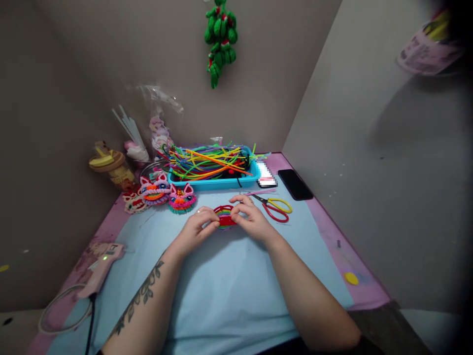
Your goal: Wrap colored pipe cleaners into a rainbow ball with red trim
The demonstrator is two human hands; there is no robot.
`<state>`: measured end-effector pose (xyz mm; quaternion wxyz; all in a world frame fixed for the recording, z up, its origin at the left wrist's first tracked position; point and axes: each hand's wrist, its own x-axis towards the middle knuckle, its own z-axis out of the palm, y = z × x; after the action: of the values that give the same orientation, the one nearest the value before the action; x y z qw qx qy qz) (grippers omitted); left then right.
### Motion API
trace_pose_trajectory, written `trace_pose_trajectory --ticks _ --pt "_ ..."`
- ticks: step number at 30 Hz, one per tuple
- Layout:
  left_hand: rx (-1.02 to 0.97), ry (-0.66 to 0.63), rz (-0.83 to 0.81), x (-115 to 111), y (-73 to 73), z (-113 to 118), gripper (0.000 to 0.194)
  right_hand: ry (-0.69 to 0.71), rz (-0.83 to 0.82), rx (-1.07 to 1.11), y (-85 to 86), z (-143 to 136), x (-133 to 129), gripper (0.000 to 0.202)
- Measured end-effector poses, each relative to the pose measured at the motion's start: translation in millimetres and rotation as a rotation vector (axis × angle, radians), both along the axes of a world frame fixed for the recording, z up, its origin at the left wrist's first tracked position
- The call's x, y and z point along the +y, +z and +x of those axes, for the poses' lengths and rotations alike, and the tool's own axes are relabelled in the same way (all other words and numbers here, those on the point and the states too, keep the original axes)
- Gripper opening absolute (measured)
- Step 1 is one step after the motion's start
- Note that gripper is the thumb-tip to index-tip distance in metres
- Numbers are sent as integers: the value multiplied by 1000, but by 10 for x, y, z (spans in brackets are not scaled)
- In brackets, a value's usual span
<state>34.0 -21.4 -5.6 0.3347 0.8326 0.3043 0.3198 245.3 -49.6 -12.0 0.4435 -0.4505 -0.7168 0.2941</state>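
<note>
Between my hands is a small rainbow-striped piece (226, 221) of bent pipe cleaners, with red on its top and front and green, yellow and purple bands. My left hand (202, 225) pinches its left edge between thumb and fingers. On the right edge, my right hand (250, 217) grips with thumb and forefinger, its other fingers curled above. The fingertips cover both ends of the piece. Just right of my right hand lie scissors (275, 209) with one yellow and one red handle loop. A pink pipe cleaner (264, 192) rests beyond them.
Behind my hands stands a blue tray (207, 185) heaped with colourful pipe cleaners (210, 162). Finished fuzzy animal heads (182, 198) sit at its left. A pink glue gun (103, 268) with its cable lies at the left edge. Right of the tray is a black phone (295, 184).
</note>
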Motion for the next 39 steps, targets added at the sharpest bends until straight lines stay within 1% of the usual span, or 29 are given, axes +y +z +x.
trace_pose_trajectory --ticks 3,5,7,8,10,12,14,18,20,24,27,30,34,39 --pt "-41 18 -27 -2 -6 1 25 5 -28 116 -32 -30 8 18" --pt "-59 23 -41 -2 -8 2 24 7 -43 159 -55 -41 17 19" --pt "-70 45 -47 6 -13 0 21 -10 -44 174 -74 -40 26 15" --pt "-74 71 -47 12 -17 -2 20 -35 -34 176 -82 -37 30 15" --pt "-74 139 -43 26 -30 -6 19 -136 12 179 -101 -33 38 17" --pt "-74 214 -51 36 -43 -9 19 -256 63 150 -129 -35 47 15" --pt "-76 252 -84 34 -51 -10 21 -321 99 72 -170 -45 61 15" --pt "-81 230 -217 7 -48 -4 26 -299 104 -77 -254 -67 94 24" --pt "-84 221 -269 -3 -40 -1 27 -308 97 -86 -270 -59 105 22" --pt "-125 279 -335 8 -28 5 30 -410 102 -6 -228 -6 102 12" --pt "-134 317 -392 22 -28 16 31 -426 112 49 -152 15 68 11" --pt "-106 314 -426 27 -31 30 31 -455 169 98 -72 -8 11 11" --pt "-84 288 -445 28 -37 34 32 -424 264 125 -17 -59 -44 10" --pt "-123 298 -469 35 -31 22 33 -397 248 127 -29 -60 -43 10"
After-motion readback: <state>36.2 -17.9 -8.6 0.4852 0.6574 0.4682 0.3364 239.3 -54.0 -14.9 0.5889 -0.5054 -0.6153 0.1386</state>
